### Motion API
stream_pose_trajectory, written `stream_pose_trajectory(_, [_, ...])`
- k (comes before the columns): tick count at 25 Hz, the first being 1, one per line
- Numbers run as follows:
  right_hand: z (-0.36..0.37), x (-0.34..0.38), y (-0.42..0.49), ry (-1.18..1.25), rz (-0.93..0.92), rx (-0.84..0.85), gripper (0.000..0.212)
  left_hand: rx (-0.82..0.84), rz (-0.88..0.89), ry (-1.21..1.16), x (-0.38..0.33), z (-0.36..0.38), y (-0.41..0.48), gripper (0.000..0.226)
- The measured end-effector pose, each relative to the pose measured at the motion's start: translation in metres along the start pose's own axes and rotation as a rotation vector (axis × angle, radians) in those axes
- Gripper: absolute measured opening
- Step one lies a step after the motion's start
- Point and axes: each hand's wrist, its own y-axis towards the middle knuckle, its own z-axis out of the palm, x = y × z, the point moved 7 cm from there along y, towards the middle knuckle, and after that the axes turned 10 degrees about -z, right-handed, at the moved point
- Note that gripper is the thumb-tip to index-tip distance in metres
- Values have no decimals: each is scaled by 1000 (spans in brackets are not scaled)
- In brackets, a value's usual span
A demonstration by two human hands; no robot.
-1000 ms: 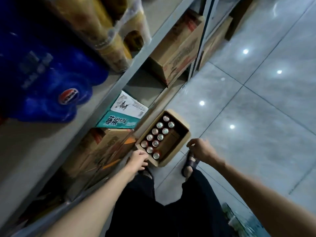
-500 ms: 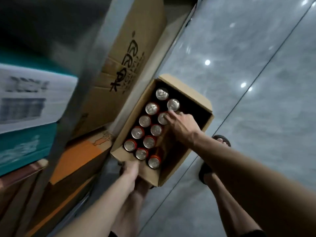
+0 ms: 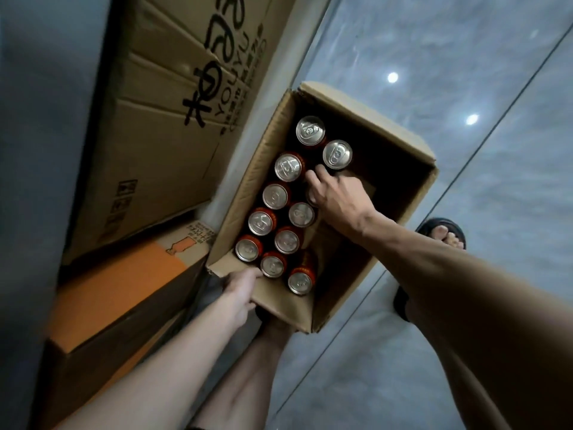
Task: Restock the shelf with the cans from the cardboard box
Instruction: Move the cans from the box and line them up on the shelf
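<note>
In cardboard box [image 3: 400, 141] | R hand [image 3: 336, 198] curled round a can [image 3: 311, 196] | L hand [image 3: 242, 290] grips rim

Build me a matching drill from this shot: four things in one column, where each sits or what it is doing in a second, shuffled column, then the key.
Column one
1. left hand
2. right hand
3. orange-topped carton
4. sandalled foot

Column two
A. on the grey floor, right of the cardboard box
B. inside the box, fingers curled on a can
C. gripping the box's near edge
D. beneath the printed carton, left of the box

Pairs: 1-C, 2-B, 3-D, 4-A
</note>
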Motion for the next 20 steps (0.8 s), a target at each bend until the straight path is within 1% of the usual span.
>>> stream_pose_trajectory(1, [-16, 0, -12, 50, 34, 27, 35, -8, 24, 49, -1, -7, -12, 22])
stream_pose_trajectory(2, [-36, 0, -26, 91, 66, 16, 47, -39, 82, 38, -1, -16, -20, 31])
stream_pose_trajectory(3, [-59, -2, -44, 142, 134, -4, 59, -62, 174, 52, -7, -24, -44, 46])
stream_pose_trajectory(4, [-86, -5, -63, 260, 234, -28, 65, -73, 255, 78, -15, -30, -71, 64])
stream_pose_trajectory(5, [-111, -8, -81, 408, 354, -61, 66, -63, 325, 150, -21, -31, -96, 81])
stream_pose_trajectory(6, [-136, -10, -99, 582, 469, -95, 62, 1, 411, 221, -25, -26, -126, 94])
stream_pose_trajectory(7, [-168, -9, -117, 720, 540, -124, 57, 67, 530, 291, -31, -23, -167, 101])
stream_pose_trajectory(8, [-203, -5, -134, 798, 564, -132, 51, 106, 666, 341, -34, -23, -210, 104])
stream_pose_trajectory(10, [-277, 10, -158, 881, 531, -124, 43, 171, 851, 399, -33, -27, -298, 103])
stream_pose_trajectory(11, [-316, 20, -167, 917, 498, -124, 41, 190, 914, 407, -31, -35, -342, 101])
stream_pose_trajectory(12, [-356, 31, -174, 934, 468, -119, 42, 211, 968, 381, -31, -46, -393, 97])
stream_pose_trajectory(14, [-424, 53, -187, 936, 417, -106, 51, 210, 1033, 314, -23, -71, -472, 86])
stream_pose_trajectory(15, [-462, 66, -192, 914, 383, -105, 55, 219, 1029, 271, -15, -88, -506, 83])
stream_pose_trajectory(17, [-530, 97, -203, 861, 325, -48, 57, 290, 984, 169, 5, -121, -557, 82])
stream_pose_trajectory(20, [-608, 149, -222, 752, 250, 102, 59, 345, 997, 70, 41, -169, -616, 84])
